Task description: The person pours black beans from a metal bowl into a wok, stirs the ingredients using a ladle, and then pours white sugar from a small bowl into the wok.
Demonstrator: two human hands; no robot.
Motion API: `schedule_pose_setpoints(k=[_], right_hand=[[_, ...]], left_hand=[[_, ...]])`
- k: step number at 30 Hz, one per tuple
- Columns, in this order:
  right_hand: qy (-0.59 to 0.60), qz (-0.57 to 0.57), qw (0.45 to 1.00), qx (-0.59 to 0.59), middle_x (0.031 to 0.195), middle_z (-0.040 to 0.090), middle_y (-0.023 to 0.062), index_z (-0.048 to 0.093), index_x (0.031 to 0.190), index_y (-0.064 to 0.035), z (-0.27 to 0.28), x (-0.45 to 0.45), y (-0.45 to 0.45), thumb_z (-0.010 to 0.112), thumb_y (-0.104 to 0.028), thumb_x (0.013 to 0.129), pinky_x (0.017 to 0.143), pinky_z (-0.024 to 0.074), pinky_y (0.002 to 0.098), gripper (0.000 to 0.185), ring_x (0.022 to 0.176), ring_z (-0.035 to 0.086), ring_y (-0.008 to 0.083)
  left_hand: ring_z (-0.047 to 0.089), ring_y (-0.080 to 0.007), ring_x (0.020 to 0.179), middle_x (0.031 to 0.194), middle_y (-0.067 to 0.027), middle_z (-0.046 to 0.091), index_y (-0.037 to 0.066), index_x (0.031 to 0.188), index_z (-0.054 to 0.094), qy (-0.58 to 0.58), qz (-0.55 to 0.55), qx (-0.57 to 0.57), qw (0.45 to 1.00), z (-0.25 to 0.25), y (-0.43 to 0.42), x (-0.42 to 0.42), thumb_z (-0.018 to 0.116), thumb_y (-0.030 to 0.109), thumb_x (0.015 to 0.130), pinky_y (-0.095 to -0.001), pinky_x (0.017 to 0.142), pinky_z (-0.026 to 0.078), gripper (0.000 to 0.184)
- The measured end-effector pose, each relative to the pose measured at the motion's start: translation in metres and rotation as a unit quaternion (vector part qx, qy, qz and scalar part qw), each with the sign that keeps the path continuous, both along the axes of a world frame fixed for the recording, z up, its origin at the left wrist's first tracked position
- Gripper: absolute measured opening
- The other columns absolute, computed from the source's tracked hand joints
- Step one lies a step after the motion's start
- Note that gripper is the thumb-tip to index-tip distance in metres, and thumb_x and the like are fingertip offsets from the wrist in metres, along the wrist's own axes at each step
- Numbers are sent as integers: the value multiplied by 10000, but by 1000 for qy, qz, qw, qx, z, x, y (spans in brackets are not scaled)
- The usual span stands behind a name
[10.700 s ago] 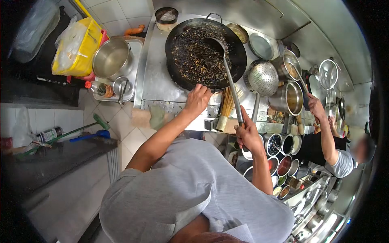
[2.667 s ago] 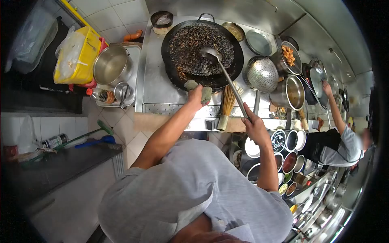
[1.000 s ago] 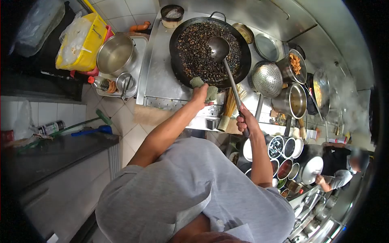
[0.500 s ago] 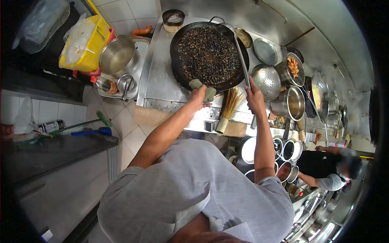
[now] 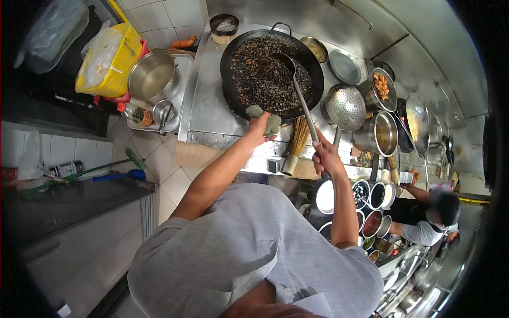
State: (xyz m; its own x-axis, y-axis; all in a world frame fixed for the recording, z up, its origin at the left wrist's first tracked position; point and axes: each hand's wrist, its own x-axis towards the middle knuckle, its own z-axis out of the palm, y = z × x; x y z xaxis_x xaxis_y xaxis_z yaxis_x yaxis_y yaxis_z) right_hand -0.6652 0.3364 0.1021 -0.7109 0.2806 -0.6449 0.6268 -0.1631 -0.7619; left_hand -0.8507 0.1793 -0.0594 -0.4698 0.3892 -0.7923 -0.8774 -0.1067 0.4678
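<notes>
A large black wok [image 5: 316,69] holds a dark, speckled mass of small bits in liquid. My left hand [image 5: 260,127] is closed around a grey-green cloth [image 5: 272,125] at the wok's near rim. In my right hand [image 5: 326,156] is the long handle of a metal ladle [image 5: 301,95], whose bowl rests in the dark contents near the middle. A bamboo wok brush [image 5: 298,146] lies between my hands. Just right of the wok is a perforated metal strainer [image 5: 345,107], its handle running down beside my right hand.
Pots [image 5: 384,133] and a pan of orange-brown pieces [image 5: 380,87] stand to the right. Several seasoning containers [image 5: 373,223] sit at lower right, near a co-worker [image 5: 424,217]. At left, a tray [image 5: 184,69] bears a big steel pot [image 5: 154,77] beside a yellow basket [image 5: 121,58].
The ladle has swung from the wok's right rim into its contents. My right hand has moved down and toward me. My left hand stays on the cloth. The co-worker has shifted.
</notes>
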Motion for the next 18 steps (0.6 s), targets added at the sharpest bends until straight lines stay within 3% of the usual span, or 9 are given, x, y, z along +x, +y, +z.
schedule_pose_setpoints(k=[1,4,5,6,9,12,13,15,18], right_hand=[[-2,-2,1000,0,603,413,-29,288,1623,-288,10,7,-7,504,-243,1079,361,359,270,587,407,381,76],[-6,68,973,218,615,474,3,359,1605,-263,23,28,-21,549,-214,1059,452,376,263,581,471,390,71],[-8,66,974,218,615,474,3,359,1605,-263,19,37,-22,549,-214,1059,452,376,263,581,471,390,71],[46,104,928,354,607,481,-3,371,1601,-254,15,46,-22,548,-208,1057,462,382,263,574,479,390,71],[66,143,873,462,606,508,1,390,1594,-235,38,68,-30,539,-199,1055,488,407,264,561,497,432,64],[-44,66,979,189,633,501,15,377,1598,-231,65,78,-38,513,-256,1075,415,383,263,540,439,410,69],[-45,67,979,188,633,501,15,377,1598,-231,63,76,-37,513,-256,1075,415,383,263,540,439,410,69],[-106,-29,994,-20,605,433,-25,333,1612,-239,54,69,-32,487,-310,1090,375,359,266,550,412,374,77],[-75,-37,994,-75,608,406,-34,285,1624,-266,15,53,-11,480,-371,1090,371,365,264,578,406,371,82]], left_hand=[[648,-283,928,1122,-80,650,177,1196,578,-2,-2,0,1000,0,0,1,619,468,954,-504,638,597,381],[639,-292,945,1133,-87,643,173,1188,591,-22,3,-27,999,5,1,-1,632,456,940,-505,646,597,379],[637,-296,947,1133,-89,642,169,1185,596,-32,0,-13,999,-3,1,-3,632,444,938,-509,649,596,371],[635,-301,949,1133,-92,641,166,1181,601,-42,-1,1,999,-4,0,-4,633,432,935,-512,651,596,364],[629,-301,963,1127,-92,639,163,1181,600,-34,7,-10,999,8,0,-2,621,412,942,-516,656,593,346],[629,-302,963,1123,-88,635,160,1188,592,-27,1,-24,999,17,-1,-1,602,407,956,-521,655,592,340],[629,-302,963,1123,-88,635,160,1188,592,-29,1,-24,999,16,-2,-1,602,407,956,-521,655,592,340],[632,-298,949,1123,-87,631,155,1199,579,-20,4,-13,1000,8,0,0,594,409,962,-517,655,592,348],[632,-295,940,1130,-88,627,145,1206,566,-20,-17,-12,1000,-2,1,-3,596,412,962,-512,646,592,363]])
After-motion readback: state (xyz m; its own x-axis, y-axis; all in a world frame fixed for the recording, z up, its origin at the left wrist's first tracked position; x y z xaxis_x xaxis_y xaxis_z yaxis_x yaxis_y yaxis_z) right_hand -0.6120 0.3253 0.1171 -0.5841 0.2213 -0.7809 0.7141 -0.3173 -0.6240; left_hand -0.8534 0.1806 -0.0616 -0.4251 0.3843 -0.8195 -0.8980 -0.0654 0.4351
